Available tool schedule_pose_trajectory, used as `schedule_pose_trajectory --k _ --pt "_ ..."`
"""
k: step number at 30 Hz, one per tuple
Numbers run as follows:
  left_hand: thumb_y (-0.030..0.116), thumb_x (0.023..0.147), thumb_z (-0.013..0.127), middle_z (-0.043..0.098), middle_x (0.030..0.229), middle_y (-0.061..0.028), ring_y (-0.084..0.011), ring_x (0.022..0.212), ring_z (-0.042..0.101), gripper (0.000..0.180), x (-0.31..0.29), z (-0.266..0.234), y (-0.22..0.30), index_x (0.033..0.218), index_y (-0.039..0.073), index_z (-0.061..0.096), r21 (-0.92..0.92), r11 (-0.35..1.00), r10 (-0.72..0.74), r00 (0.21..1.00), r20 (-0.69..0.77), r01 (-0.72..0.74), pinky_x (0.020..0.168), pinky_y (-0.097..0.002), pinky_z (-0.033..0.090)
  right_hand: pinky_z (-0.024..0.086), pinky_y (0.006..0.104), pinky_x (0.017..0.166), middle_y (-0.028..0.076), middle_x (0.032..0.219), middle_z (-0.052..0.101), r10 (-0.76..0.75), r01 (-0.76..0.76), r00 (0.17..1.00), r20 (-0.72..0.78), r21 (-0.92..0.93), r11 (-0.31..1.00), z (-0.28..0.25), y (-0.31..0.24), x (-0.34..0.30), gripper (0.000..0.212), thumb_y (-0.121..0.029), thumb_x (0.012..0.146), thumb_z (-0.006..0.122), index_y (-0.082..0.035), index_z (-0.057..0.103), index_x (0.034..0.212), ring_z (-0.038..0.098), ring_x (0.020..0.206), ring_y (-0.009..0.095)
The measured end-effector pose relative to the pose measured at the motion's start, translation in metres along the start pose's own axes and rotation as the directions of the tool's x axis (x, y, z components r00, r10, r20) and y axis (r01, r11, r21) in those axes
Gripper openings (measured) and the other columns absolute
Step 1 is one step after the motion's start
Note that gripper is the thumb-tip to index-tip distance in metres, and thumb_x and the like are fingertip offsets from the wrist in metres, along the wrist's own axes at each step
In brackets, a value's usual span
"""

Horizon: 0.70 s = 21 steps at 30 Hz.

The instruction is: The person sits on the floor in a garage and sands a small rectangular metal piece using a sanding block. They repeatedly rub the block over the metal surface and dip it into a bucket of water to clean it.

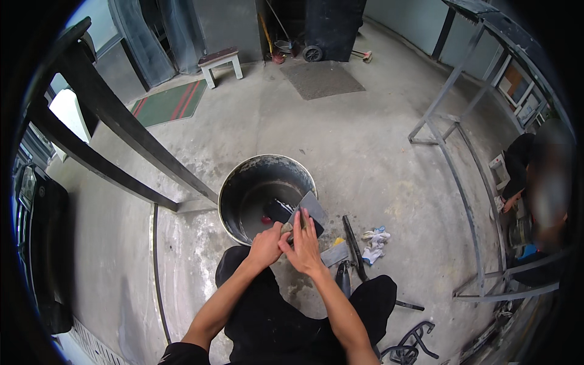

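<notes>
Head view: over the near-right rim of a round bucket (pixel 268 168), the left hand (pixel 266 247) curls around a tan-grey piece (pixel 286 227) while the right hand (pixel 302 246) lays straight fingers against a grey sheet (pixel 311 205), its clamp unclear, apparently mid-rubbing, next likely needing steady pressure.

From afar I see stained grey concrete floor (pixel 377 152) filling most of view, pale sheen in patches. Toward back: low bench with dark red top and white legs (pixel 220 59), right of blue-grey hanging drapes (pixel 141 42). Green rectangular mat with red stripes (pixel 167 104) beside bench; flat grey-brown mat (pixel 322 80) before tall black wheeled bin (pixel 331 30). Pale blue-green wall (pixel 401 27) behind, upper right. I make out open grey metal frame (pixel 448 159) along right side.
</notes>
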<state>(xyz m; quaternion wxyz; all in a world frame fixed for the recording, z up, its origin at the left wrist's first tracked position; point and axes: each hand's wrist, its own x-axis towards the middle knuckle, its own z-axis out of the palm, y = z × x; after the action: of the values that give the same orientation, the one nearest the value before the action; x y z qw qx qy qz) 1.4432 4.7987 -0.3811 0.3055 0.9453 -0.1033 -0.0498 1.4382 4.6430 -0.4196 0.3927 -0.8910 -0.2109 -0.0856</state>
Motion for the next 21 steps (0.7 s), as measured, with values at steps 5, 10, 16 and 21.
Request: schedule_pose_trajectory --k 5,10,16,21 --pt "0.033 0.098 0.053 0.066 0.083 -0.0273 -0.0493 0.079 0.063 0.033 0.006 0.001 0.007 0.105 0.000 0.049 0.050 0.999 -0.012 1.000 0.009 0.012 0.070 -0.0586 0.049 0.010 0.0515 0.121 0.037 0.153 0.022 0.181 -0.175 0.979 -0.097 0.067 0.982 -0.014 0.025 0.027 0.096 -0.055 0.096 0.048 0.014 0.011 0.150 0.014 0.148 0.046" --pt "0.032 0.098 0.054 0.066 0.082 -0.0275 -0.0491 0.079 0.063 0.033 0.007 -0.002 0.008 0.103 0.000 0.048 0.030 0.999 0.014 1.000 -0.005 -0.013 0.070 -0.0583 0.050 0.013 0.0516 0.120 0.038 0.153 0.022 0.063 -0.068 0.990 -0.127 -0.033 0.997 -0.006 0.028 0.020 0.090 -0.052 0.097 0.045 0.013 0.014 0.150 0.016 0.147 0.047" --pt "0.030 0.098 0.053 0.066 0.080 -0.0278 -0.0498 0.077 0.063 0.032 0.006 0.004 -0.002 0.102 0.000 0.047 0.044 0.999 0.022 1.000 -0.016 -0.021 0.068 -0.0593 0.049 0.012 0.0512 0.121 0.038 0.153 0.021 0.044 -0.045 0.997 -0.068 -0.014 0.999 0.007 0.001 0.003 0.096 -0.055 0.095 0.049 0.014 0.011 0.150 0.013 0.148 0.046" --pt "0.030 0.098 0.053 0.066 0.081 -0.0282 -0.0493 0.077 0.064 0.031 0.007 0.001 0.012 0.102 0.000 0.048 0.051 0.999 0.006 1.000 -0.005 -0.006 0.069 -0.0589 0.050 0.011 0.0523 0.120 0.039 0.152 0.022 0.402 -0.384 0.915 -0.018 0.259 0.886 -0.020 0.036 0.051 0.094 -0.053 0.096 0.047 0.014 0.011 0.150 0.016 0.146 0.049"
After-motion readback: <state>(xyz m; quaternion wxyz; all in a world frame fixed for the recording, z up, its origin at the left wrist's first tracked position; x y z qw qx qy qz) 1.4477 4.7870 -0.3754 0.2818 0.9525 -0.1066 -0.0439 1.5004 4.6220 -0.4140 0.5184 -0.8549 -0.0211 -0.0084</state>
